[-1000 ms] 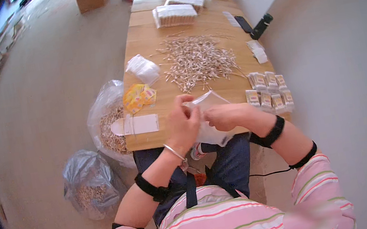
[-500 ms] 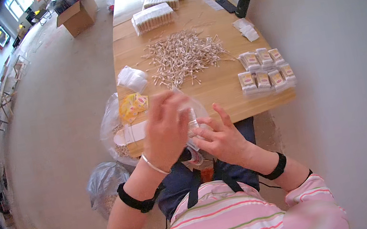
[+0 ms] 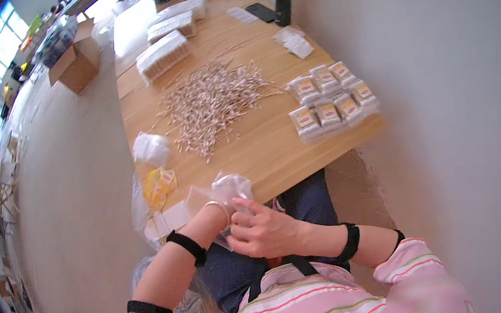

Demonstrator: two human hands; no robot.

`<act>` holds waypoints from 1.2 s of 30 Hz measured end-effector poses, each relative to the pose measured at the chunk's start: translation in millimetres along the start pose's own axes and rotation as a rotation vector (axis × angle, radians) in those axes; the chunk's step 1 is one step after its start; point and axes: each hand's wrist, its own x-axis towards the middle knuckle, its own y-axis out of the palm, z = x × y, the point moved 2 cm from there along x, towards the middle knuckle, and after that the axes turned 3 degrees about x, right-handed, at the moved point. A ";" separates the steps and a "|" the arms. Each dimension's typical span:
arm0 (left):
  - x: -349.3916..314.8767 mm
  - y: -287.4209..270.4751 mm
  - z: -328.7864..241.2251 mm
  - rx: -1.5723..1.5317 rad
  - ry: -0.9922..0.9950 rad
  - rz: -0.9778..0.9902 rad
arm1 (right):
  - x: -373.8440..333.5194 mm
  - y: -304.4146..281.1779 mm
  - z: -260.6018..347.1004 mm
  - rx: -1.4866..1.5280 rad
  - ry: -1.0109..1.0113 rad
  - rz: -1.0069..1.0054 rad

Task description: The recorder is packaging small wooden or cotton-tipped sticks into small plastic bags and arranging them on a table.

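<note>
At the near edge of the table, my right hand (image 3: 264, 228) is closed with its fingers bent around a clear plastic bag (image 3: 231, 186). My left hand (image 3: 226, 216), with a pale bracelet at its wrist, reaches in at the bag. Its fingers are hidden behind the right hand and the crumpled film, so whether it is inside or behind the bag is unclear. Farther off on the table lies a loose heap of cotton swabs (image 3: 211, 100). Yellow printed cards (image 3: 159, 186) and a stack of small clear bags (image 3: 151, 148) lie left of my hands.
Packed swab packets (image 3: 328, 113) stand in two rows at the right. Larger bundles in film (image 3: 162, 56) lie at the back, near a phone (image 3: 261, 13) and a dark bottle (image 3: 283, 4). A wall (image 3: 438, 92) borders the right side; a cardboard box (image 3: 74, 68) stands on the floor.
The view has turned, so the table sits farther left. Both hands have come together lower at the table edge. The row of swabs seen by my fingers before is now hidden; crumpled film shows there.
</note>
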 end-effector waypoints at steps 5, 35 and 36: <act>-3.4 4.6 -14.3 0.007 0.005 -0.010 | -1.3 3.9 -3.3 0.051 -0.037 -0.061; 7.8 -9.4 1.2 -0.128 -0.237 0.006 | 3.2 -20.4 -72.1 0.314 0.111 -0.206; -1.4 -4.2 2.0 -0.134 -0.261 0.011 | -0.9 -15.7 -90.0 0.199 0.177 -0.225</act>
